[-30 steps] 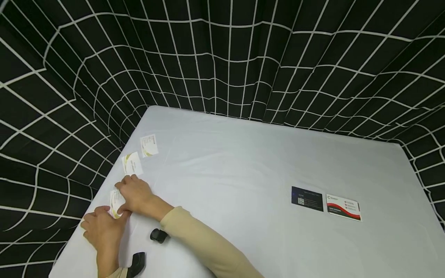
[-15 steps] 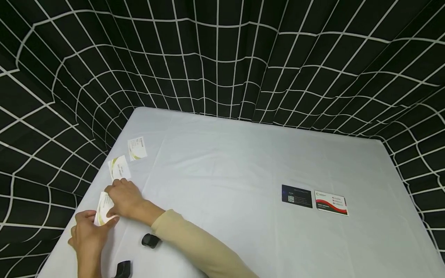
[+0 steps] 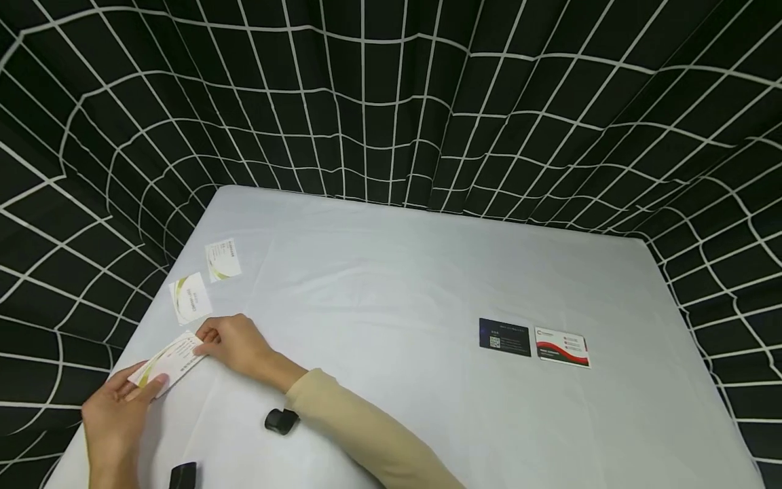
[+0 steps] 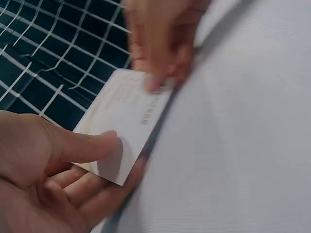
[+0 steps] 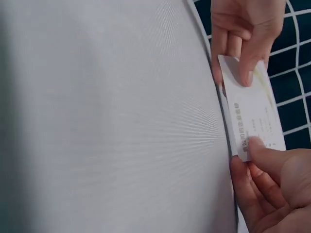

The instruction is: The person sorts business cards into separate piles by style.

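A white business card (image 3: 173, 356) with a gold curve and small print is held between both hands, raised off the tabletop. My left hand (image 3: 119, 411) pinches its near end, thumb on the printed face and fingers beneath, as the left wrist view shows. At the far end my right hand (image 3: 241, 348) pinches the card (image 5: 257, 111) between thumb and fingers. Just beyond the hands lies a second white card (image 3: 191, 299) with a gold edge. Farther back is a third white card (image 3: 223, 260) with printed lines.
On the right of the white-covered table (image 3: 379, 292) a dark card (image 3: 504, 337) with a square code lies beside a white, red and black card (image 3: 562, 347). Black wrist-camera parts (image 3: 282, 421) show near the arms. A black curtain with white grid lines (image 3: 379, 102) surrounds the table.
Both hands have lifted the white card from the table and tilted it. The right hand has shifted from over the card to its far end. The head view has turned slightly.
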Demonstrator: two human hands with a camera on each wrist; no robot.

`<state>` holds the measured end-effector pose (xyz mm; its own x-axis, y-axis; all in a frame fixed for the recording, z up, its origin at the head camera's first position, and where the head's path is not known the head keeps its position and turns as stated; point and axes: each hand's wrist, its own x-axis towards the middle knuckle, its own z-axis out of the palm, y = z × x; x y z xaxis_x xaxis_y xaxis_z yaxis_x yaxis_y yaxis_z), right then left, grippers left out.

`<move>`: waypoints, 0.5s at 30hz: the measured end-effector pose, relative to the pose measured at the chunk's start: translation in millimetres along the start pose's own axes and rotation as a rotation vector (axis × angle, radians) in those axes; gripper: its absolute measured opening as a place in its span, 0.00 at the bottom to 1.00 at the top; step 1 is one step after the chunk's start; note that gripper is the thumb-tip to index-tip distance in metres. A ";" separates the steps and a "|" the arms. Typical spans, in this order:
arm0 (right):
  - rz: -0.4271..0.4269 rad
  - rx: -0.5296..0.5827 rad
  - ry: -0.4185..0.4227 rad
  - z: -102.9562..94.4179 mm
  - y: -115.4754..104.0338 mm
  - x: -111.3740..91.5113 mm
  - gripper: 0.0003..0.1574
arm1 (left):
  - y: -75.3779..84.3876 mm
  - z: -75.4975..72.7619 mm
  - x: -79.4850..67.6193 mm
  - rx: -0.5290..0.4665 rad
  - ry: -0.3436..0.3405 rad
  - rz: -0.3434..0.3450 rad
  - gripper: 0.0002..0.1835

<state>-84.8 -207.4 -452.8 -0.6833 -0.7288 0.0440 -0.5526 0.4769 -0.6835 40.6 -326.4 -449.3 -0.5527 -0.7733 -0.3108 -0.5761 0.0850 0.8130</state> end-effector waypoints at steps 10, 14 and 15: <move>0.119 0.241 -0.020 -24.0 23.4 -24.2 0.06 | 11.6 12.1 0.5 -0.298 -0.171 -0.066 0.18; 0.130 0.258 0.024 -42.4 39.6 -43.8 0.05 | 28.4 32.6 -7.1 -0.229 -0.277 0.053 0.16; 0.141 0.282 0.038 -47.1 44.2 -48.7 0.05 | 32.5 38.3 -9.3 -0.206 -0.306 0.086 0.19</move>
<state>-98.4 -127.7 -450.8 -0.7641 -0.6437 -0.0415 -0.3007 0.4125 -0.8599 4.0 -292.3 -438.8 -0.7662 -0.5425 -0.3444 -0.4036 -0.0107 0.9149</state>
